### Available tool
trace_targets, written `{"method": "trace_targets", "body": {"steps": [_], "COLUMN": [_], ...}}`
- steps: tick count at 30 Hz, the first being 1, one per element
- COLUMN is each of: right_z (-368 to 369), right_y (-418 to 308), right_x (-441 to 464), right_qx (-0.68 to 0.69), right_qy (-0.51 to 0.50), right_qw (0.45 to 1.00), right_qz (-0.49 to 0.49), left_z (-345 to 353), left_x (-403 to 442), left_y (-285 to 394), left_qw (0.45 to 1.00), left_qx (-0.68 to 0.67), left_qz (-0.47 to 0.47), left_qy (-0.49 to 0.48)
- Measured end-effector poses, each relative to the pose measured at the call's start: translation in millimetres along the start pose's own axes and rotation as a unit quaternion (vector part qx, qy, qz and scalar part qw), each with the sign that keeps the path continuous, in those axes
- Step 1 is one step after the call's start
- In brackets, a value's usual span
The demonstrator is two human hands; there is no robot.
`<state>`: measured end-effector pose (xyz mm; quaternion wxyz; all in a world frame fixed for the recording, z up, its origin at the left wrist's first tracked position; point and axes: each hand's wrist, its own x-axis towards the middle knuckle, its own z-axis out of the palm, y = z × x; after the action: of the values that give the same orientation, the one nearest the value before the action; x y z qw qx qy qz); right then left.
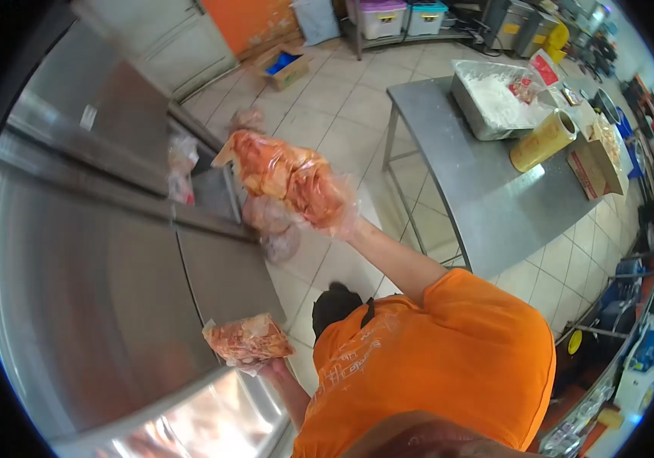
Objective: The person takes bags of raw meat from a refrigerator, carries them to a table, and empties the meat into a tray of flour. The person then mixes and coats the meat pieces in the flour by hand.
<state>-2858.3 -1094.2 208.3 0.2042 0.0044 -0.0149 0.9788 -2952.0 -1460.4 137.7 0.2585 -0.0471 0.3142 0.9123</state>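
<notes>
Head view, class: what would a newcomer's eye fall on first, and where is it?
Probably the large plastic-wrapped bundle of what looks like reddish raw meat, held out above the picture's centre in the right hand. A smaller plastic-wrapped bundle, also reddish, sits in the left hand, left of and below centre. The bright orange shirt dominates the lower middle.

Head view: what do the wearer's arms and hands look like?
Orange short-sleeved shirt, pale lettering on its front. Right sleeve plain; left one's edge unclear. Right hand and left hand partly hidden; no glove cuff or watch shows at either wrist.
</notes>
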Motion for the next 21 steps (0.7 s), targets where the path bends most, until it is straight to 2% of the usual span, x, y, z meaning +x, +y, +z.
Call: {"method": "trace_targets", "body": {"steps": [2,3,4,6,8,10,12,15,17,20,21], "right_z": [2,-16,-19,-16,-32,-26,-27,-21,-34,-64,-72], "right_y": [-47,-76,-82,-137,-182,-215,-224,-252,-276,-325,-345], "right_x": [23,39,9,13,3,-6,-33,-27,-16,3,22], "right_qx": [0.051,-0.049,-0.055,-0.152,-0.136,-0.192,-0.118,-0.143,-0.083,-0.12,-0.045], "right_qy": [0.092,0.006,0.002,-0.04,0.143,0.149,0.2,0.215,0.266,0.262,0.225], "right_qw": [0.982,0.981,0.981,0.962,0.927,0.888,0.856,0.841,0.812,0.817,0.827], "right_qz": [-0.155,-0.185,-0.187,-0.221,-0.32,-0.391,-0.462,-0.475,-0.512,-0.5,-0.514], "left_z": [-1,25,45,114,124,172,197,278,323,377,398], "left_x": [82,110,93,150,229,295,341,408,443,481,493], "left_y": [-23,-43,-41,-62,-84,-126,-166,-230,-282,-345,-370], "left_qw": [0.999,0.969,0.971,0.987,0.984,0.974,0.971,0.96,0.95,0.929,0.924], "left_qx": [0.0,0.234,0.229,0.078,0.066,0.069,0.074,0.081,0.075,0.1,0.091], "left_qz": [-0.038,0.039,0.039,-0.11,-0.156,-0.212,-0.222,-0.259,-0.29,-0.331,-0.352], "left_qy": [0.035,0.06,0.056,0.085,0.06,-0.037,-0.043,-0.071,-0.091,-0.133,-0.121]}}
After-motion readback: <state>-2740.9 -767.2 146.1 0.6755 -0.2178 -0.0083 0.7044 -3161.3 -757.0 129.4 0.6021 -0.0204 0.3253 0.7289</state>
